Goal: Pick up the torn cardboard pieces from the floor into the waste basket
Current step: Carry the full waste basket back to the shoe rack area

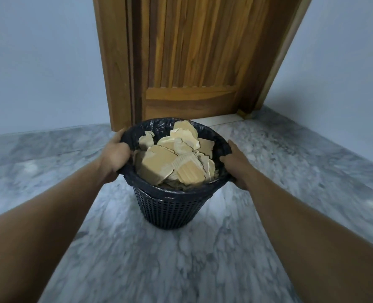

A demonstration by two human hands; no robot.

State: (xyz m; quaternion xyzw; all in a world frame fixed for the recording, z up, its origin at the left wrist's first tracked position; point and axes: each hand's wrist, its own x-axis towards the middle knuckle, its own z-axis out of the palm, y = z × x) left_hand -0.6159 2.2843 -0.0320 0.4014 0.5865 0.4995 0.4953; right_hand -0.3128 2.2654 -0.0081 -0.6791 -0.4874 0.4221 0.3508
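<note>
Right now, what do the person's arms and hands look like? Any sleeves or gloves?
No gloves: the left hand and the right hand are bare, with no rings or watch that I can see. The left arm and the right arm are bare too, with no sleeves in view.

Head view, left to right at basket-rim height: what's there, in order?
left hand → torn cardboard pieces → right hand. Both hands grip the rim of the waste basket; it spans all three, so it is left out of the order.
</note>
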